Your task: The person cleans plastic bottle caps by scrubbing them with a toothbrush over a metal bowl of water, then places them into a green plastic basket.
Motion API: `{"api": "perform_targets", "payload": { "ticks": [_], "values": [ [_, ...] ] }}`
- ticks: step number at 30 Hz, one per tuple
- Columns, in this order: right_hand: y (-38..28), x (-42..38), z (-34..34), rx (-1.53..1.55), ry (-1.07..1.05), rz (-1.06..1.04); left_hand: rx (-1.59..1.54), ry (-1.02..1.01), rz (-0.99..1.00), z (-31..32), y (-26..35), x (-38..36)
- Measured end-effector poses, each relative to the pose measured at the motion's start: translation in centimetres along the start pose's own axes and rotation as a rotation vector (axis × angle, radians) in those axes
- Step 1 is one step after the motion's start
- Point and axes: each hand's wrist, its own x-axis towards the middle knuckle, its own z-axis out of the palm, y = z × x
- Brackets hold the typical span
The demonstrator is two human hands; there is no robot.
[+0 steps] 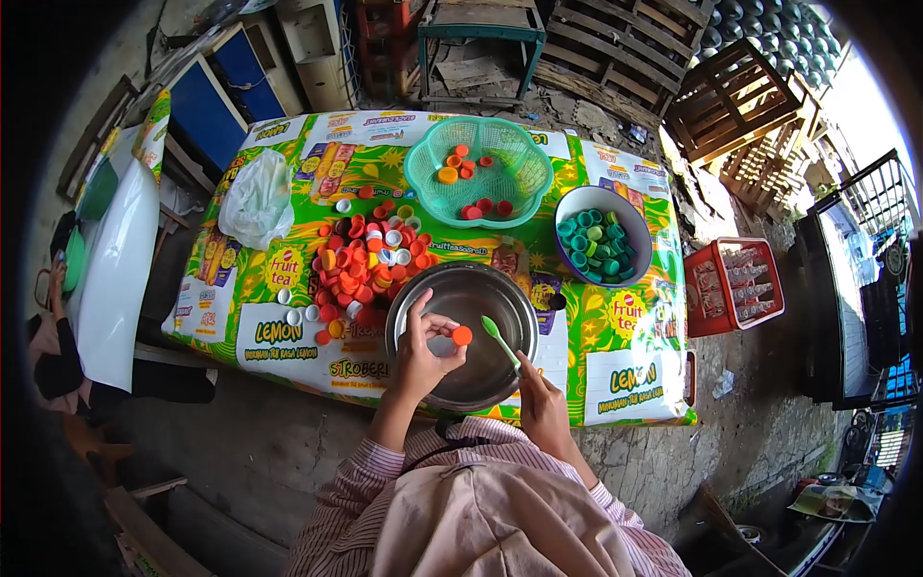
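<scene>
Table [212, 322]: bears every vessel within arm's reach of the wearer; its printed sheet probably protects the top.
Metal basin [461, 275]: stands at the near edge, directly before the body, apparently so that both hands can work over it; whether it holds liquid is hard to tell.
Green basket [525, 185]: beyond the basin, with a few red and orange caps inside; its pierced wall would let water drain.
Cap pile [358, 274]: loose, mostly red and orange, left of the basin, seemingly for easy reach by the left hand.
White bowl [595, 200]: at right, keeping green and teal caps apart from the pile.
Plastic bag [258, 204]: crumpled at far left, clear of the hands.
Left hand [433, 338]: thumb and fingertips pinched on the orange cap, leaving its face exposed.
Right hand [544, 408]: fingers clamped around the green tool's lower end, leaving its head free.
Green tool [500, 340]: slants over the basin, head toward the cap but apart from it.
Orange cap [461, 336]: above the basin, where anything dropped would likely be caught.
</scene>
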Motion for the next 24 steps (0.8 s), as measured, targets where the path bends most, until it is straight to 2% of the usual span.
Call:
{"api": "perform_targets", "payload": {
  "ticks": [3,7,8,11,12,14,16,17,19,24],
  "values": [
    [-0.8,-0.4,0.1,-0.036,-0.095,-0.057,-0.009,-0.005,0.006,-0.1,-0.2,-0.1],
    [-0.1,-0.3,0.8,-0.002,0.023,0.019,-0.016,0.002,0.011,-0.2,-0.3,-0.1],
    [0.0,-0.3,0.9,0.014,0.051,-0.031,-0.012,0.007,0.015,-0.4,-0.3,0.0],
    [-0.3,-0.5,1.1,-0.062,-0.03,-0.042,-0.045,-0.02,0.011,-0.3,-0.2,0.1],
    [0.3,-0.3,1.4,-0.063,0.01,0.021,-0.042,-0.022,0.007,-0.3,-0.2,0.1],
    [0.8,-0.4,1.2,-0.05,0.037,0.005,-0.039,-0.019,0.012,-0.4,-0.2,0.3],
    [0.5,-0.4,0.8,-0.089,0.014,-0.005,0.185,-0.13,0.019,-0.9,-0.1,0.4],
    [0.6,-0.5,0.8,-0.09,0.02,-0.011,0.186,-0.128,0.028,-1.1,-0.3,0.4],
    [0.8,-0.5,0.6,-0.159,-0.063,0.026,0.588,-0.33,0.074,-1.4,-0.5,0.6],
    [-0.2,-0.6,-1.0,-0.077,0.05,-0.048,0.341,-0.14,0.075,-1.0,1.7,1.1]
  ]
}}
